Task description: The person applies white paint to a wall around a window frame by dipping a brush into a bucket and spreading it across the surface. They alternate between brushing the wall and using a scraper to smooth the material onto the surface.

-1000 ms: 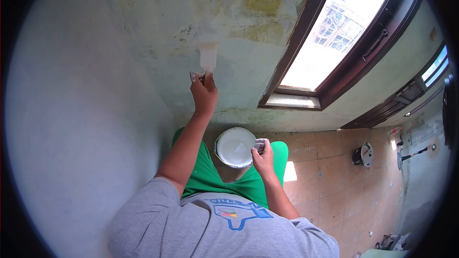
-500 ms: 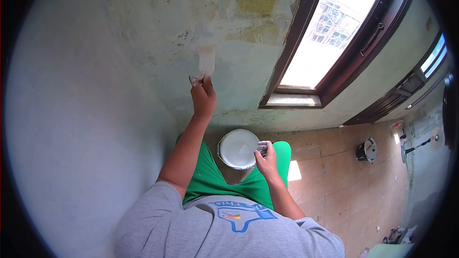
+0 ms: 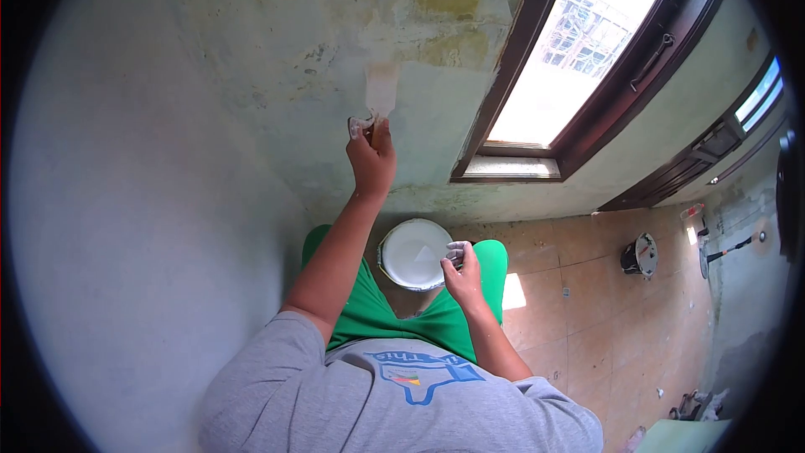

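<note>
My left hand (image 3: 371, 159) is closed around the handle of a putty knife (image 3: 381, 91), reaching up to the wall. Its wide, pale blade lies against or very near the patchy wall (image 3: 277, 75); the exact contact is hard to make out. White smears cover some of the left fingers. Lower down, my right hand (image 3: 463, 277) hovers at the right rim of a white bucket (image 3: 408, 253) between my knees. Its fingers are curled and coated in white, and whatever they hold, if anything, is hidden. Smooth white material shows at the bucket's top.
A dark-framed window (image 3: 524, 67) opens in the wall to the right. Further along are a door (image 3: 671, 180) and a dark bucket (image 3: 640, 255) on the tiled floor (image 3: 587, 310). A long-handled tool (image 3: 729, 252) leans near the far wall. A pale wall (image 3: 151, 243) stands close on my left.
My left hand and the putty knife have moved slightly right and up along the wall. My right hand stays by the bucket, its fingers shifted a little. The view has tilted slightly.
</note>
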{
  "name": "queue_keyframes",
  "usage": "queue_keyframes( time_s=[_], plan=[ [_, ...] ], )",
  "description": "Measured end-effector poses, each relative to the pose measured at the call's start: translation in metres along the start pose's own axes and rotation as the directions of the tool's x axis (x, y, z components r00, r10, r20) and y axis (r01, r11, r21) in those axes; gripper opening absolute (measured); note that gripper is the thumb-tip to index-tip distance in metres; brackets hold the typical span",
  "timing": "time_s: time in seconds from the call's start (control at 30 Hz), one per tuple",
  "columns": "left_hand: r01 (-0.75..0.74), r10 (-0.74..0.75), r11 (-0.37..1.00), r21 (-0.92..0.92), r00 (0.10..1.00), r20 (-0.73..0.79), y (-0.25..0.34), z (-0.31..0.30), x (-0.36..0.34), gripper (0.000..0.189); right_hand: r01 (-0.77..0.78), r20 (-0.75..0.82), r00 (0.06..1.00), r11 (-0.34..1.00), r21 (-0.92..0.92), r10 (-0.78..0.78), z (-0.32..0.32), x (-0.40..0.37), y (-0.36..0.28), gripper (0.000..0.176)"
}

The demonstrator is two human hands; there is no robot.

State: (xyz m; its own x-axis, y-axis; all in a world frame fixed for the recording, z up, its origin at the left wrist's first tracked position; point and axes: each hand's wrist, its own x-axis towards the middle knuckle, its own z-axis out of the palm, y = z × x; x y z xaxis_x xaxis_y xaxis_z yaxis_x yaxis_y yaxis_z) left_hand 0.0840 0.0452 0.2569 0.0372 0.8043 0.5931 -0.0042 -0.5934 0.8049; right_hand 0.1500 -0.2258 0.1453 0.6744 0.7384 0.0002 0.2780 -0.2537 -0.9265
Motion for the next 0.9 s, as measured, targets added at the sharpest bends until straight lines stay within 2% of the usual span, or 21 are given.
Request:
queue_keyframes(
  time_s=[0.13, 0.2, 0.27, 0.33, 0.4, 0.53, 0.6, 0.63, 0.7, 0.8, 0.83, 0.9],
  plan=[
    [-0.023, 0.022, 0.999, -0.028, 1.000, -0.022, -0.010, 0.004, -0.023, 0.019, -0.008, -0.015, 1.000, 1.000, 0.005, 0.008, -0.001, 0.002, -0.002, 0.028],
    [0.049, -0.050, 0.998, 0.026, 0.998, 0.032, -0.018, -0.003, -0.036, 0.022, -0.017, -0.015, 1.000, 1.000, 0.023, 0.018, -0.002, 0.001, -0.004, 0.028],
    [0.035, -0.034, 0.999, -0.014, 0.999, 0.022, -0.017, -0.006, -0.045, 0.022, -0.017, -0.008, 1.000, 1.000, 0.022, 0.017, -0.002, -0.001, -0.001, 0.028],
    [0.022, -0.022, 0.998, -0.057, 1.000, 0.013, 0.001, -0.006, -0.038, 0.022, -0.018, -0.002, 1.000, 1.000, 0.018, 0.018, 0.000, 0.002, 0.003, 0.028],
    [-0.071, 0.064, 0.988, -0.136, 0.996, -0.054, 0.026, -0.009, -0.026, 0.022, 0.000, -0.008, 1.000, 1.000, 0.014, 0.000, 0.001, 0.000, 0.008, 0.029],
    [-0.081, 0.070, 0.988, -0.132, 0.994, -0.079, 0.028, -0.010, 0.001, 0.020, -0.009, 0.005, 1.000, 1.000, 0.017, 0.009, 0.001, -0.001, 0.002, 0.029],
    [-0.071, 0.071, 0.996, 0.046, 0.997, -0.008, 0.007, -0.012, 0.007, 0.018, 0.002, 0.011, 1.000, 1.000, 0.021, -0.002, 0.003, 0.001, 0.004, 0.029],
    [-0.079, 0.079, 0.996, 0.043, 0.997, -0.018, -0.002, -0.011, 0.005, 0.018, 0.016, 0.012, 1.000, 1.000, 0.020, -0.016, 0.004, 0.003, 0.004, 0.029],
    [-0.146, 0.143, 0.974, 0.171, 0.989, 0.034, -0.019, -0.016, -0.013, 0.018, 0.032, 0.001, 1.000, 0.999, 0.012, -0.032, 0.006, 0.003, 0.007, 0.029],
    [-0.200, 0.198, 0.976, 0.082, 0.980, 0.030, -0.035, -0.032, -0.033, 0.019, -0.008, 0.032, 0.999, 1.000, 0.022, 0.007, 0.010, 0.002, 0.007, 0.029],
    [-0.211, 0.211, 0.974, 0.083, 0.977, 0.018, -0.034, -0.038, -0.035, 0.019, 0.021, 0.031, 0.999, 1.000, 0.006, -0.021, 0.012, 0.003, 0.009, 0.029],
    [-0.132, 0.138, 0.988, 0.082, 0.988, -0.073, -0.027, -0.047, -0.033, 0.020, 0.017, 0.045, 0.999, 1.000, 0.011, -0.017, 0.013, 0.004, 0.007, 0.028]
  ],
)
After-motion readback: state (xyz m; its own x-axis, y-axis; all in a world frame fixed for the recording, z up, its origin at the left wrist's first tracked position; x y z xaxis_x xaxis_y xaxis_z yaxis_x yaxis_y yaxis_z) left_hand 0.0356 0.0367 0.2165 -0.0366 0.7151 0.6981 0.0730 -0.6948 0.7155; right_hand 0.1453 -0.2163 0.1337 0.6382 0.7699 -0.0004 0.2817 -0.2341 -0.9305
